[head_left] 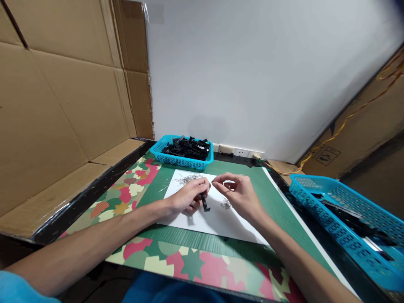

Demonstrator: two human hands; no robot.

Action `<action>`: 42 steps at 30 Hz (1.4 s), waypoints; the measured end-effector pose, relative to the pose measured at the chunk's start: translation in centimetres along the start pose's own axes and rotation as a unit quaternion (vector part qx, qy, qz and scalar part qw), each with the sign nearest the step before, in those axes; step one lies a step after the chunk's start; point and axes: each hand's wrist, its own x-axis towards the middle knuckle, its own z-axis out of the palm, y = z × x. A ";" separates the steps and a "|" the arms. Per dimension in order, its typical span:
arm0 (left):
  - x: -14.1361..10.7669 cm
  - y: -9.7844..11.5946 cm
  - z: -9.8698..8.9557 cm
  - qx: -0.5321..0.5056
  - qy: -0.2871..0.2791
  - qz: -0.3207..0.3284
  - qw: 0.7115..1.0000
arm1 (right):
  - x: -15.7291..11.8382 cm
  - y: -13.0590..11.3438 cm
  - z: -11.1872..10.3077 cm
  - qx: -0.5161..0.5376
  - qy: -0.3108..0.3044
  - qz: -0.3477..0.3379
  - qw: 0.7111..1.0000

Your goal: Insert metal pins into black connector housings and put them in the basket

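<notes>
My left hand [191,195] is closed around a small black plastic part [205,203], whose hooked lower end sticks out below the fingers. Close beside it, my right hand [235,188] has thumb and forefinger pinched together near the top of that part. Whatever sits in this pinch is too small to make out. Both hands are above a white sheet [214,227]. A heap of tiny metal pieces [187,179] lies behind my left hand, and a smaller pile of similar pieces [225,204] is partly under my right hand.
A blue basket [179,160] full of black plastic parts [187,147] stands at the back. Another blue basket [334,223] with black parts is at the right. Cardboard [63,84] walls the left side. A yellow cable [339,130] runs to sockets [241,152] along the wall.
</notes>
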 end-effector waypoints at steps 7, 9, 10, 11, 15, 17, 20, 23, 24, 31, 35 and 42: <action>-0.1 0.0 -0.4 -0.035 -0.009 -0.019 0.999 | -0.3 0.1 0.3 -0.131 -0.003 -0.113 0.985; -0.1 0.1 -0.5 -0.039 -0.016 -0.019 0.999 | -0.4 0.1 0.5 -0.136 -0.007 -0.128 0.982; -0.1 0.1 -0.5 -0.040 -0.020 -0.017 0.999 | -0.5 0.0 0.5 -0.135 -0.007 -0.133 0.982; -0.2 0.2 -0.5 -0.041 -0.024 -0.015 0.999 | -0.5 0.0 0.6 -0.132 -0.005 -0.138 0.982; -0.6 0.6 -0.2 -0.042 -0.034 -0.004 0.999 | -0.6 -0.2 0.6 -0.122 0.015 -0.135 0.983; -0.7 0.6 -0.1 -0.042 -0.036 -0.002 0.998 | -0.7 -0.3 0.6 -0.110 0.023 -0.128 0.985; -0.6 0.5 -0.1 -0.044 -0.037 0.001 0.998 | -0.8 -0.1 0.9 -0.071 0.026 -0.112 0.991; -0.4 0.3 -0.2 -0.041 -0.033 0.003 0.999 | -0.8 0.3 1.0 -0.033 0.023 -0.096 0.995; -0.4 0.2 -0.3 -0.038 -0.030 0.005 0.999 | -0.8 0.3 1.0 -0.024 0.020 -0.092 0.995; -0.8 0.5 0.1 -0.019 -0.027 0.034 0.999 | -0.8 -0.1 1.2 0.026 0.009 -0.079 0.996; -1.0 0.8 0.5 -0.011 -0.042 0.043 0.998 | -1.0 -0.4 1.7 0.036 0.015 -0.087 0.995; -1.0 0.7 0.7 0.005 -0.048 0.039 0.998 | -1.2 -0.6 2.4 0.017 0.029 -0.093 0.995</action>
